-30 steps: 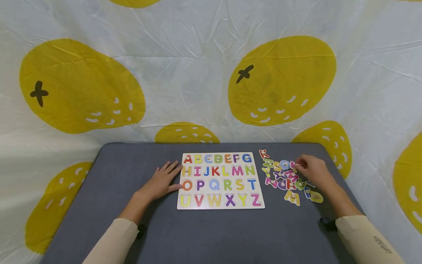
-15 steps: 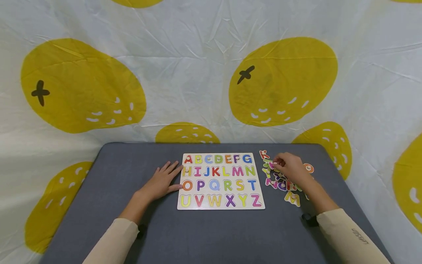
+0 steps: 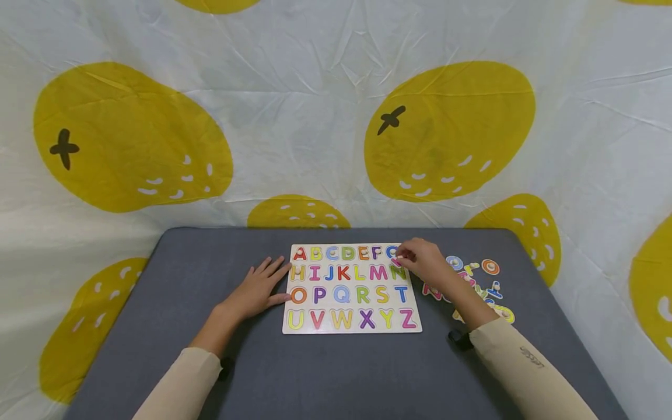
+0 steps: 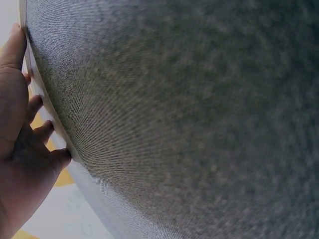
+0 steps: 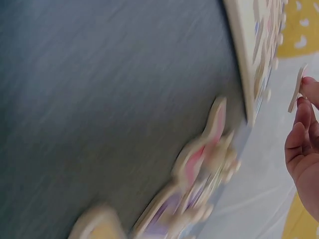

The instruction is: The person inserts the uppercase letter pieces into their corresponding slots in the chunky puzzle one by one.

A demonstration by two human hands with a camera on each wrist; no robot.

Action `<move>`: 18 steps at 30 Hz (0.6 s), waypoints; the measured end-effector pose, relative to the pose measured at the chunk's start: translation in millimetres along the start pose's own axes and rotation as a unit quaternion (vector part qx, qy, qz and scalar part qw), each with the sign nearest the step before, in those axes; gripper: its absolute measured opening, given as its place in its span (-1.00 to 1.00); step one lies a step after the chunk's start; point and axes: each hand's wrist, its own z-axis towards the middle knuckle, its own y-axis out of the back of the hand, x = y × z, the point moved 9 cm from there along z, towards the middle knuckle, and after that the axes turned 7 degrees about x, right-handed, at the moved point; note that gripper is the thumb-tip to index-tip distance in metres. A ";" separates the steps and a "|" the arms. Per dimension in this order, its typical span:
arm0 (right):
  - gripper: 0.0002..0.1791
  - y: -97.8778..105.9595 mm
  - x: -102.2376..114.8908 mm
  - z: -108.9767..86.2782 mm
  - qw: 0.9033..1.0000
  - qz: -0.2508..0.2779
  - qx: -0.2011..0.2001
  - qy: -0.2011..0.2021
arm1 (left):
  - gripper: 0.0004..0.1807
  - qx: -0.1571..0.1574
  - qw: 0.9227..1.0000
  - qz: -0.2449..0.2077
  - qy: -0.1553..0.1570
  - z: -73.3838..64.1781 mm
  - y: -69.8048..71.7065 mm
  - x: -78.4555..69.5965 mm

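Observation:
A pale alphabet puzzle board (image 3: 353,331) lies on the grey table. Its top-row letters carry knobs, and so does the H piece (image 3: 297,272) below. My left hand (image 3: 254,290), fingers spread and straight, touches the board's left edge; the left wrist view shows its fingertips (image 4: 62,157) on that edge. Over the board's upper right corner, my right hand (image 3: 424,261) pinches a small pink letter piece (image 5: 297,89) by its knob, near the G and N. Its shape is too small and edge-on to read. The hand partly covers the G.
Loose knobbed letters lie right of the board, partly hidden under the right forearm. An orange O piece (image 3: 490,267), a blue J-like piece (image 3: 493,289) and a pink N or Z piece (image 3: 432,291) show there. A patterned cloth (image 3: 315,146) hangs behind the table.
My right hand has carried the pink letter piece leftward from the loose letters to the board's upper right corner. My left hand has stayed at the board's left edge.

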 end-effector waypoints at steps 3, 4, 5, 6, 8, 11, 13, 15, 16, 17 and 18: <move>-0.90 -10.8 15.0 10.6 1.000 0.009 0.015 0.014 | -0.08 -0.001 1.000 0.002 -0.002 -0.2 1.4 -1.5; -0.90 -14.5 20.6 14.4 1.000 0.011 0.021 0.017 | -0.09 -0.003 1.000 0.001 -0.002 -0.5 1.6 -1.8; -0.90 -18.7 26.3 17.8 0.999 0.017 0.028 0.021 | -0.08 -0.004 1.000 0.001 -0.002 -0.8 1.8 -2.1; -0.89 -23.0 31.9 21.3 0.999 0.019 0.035 0.025 | -0.09 -0.006 1.000 0.002 -0.003 -1.2 1.9 -2.1; -0.89 -32.1 43.7 28.1 0.998 0.026 0.050 0.033 | -0.08 -0.006 1.000 0.001 -0.001 -1.9 1.5 -1.5; -0.88 -46.8 59.5 38.6 0.996 0.037 0.074 0.040 | -0.08 -0.005 1.000 0.002 0.000 -2.7 0.9 -0.8; -0.87 -56.2 68.7 45.7 0.994 0.039 0.089 0.044 | -0.08 -0.006 1.000 0.001 -0.002 -3.1 1.3 -1.3; -0.87 -64.1 76.9 52.5 0.993 0.037 0.100 0.045 | -0.08 -0.008 1.000 0.000 -0.003 -3.3 1.9 -1.9; -0.87 -67.6 80.6 55.6 0.993 0.035 0.104 0.047 | -0.08 -0.009 1.000 0.000 -0.004 -3.2 2.3 -2.2; -0.87 -70.6 84.4 58.5 0.992 0.034 0.108 0.048 | -0.08 -0.010 1.000 0.000 -0.005 -3.1 2.5 -2.3; -0.88 -73.4 88.1 61.5 0.992 0.031 0.109 0.051 | -0.09 -0.011 1.000 -0.001 -0.005 -3.0 2.6 -2.1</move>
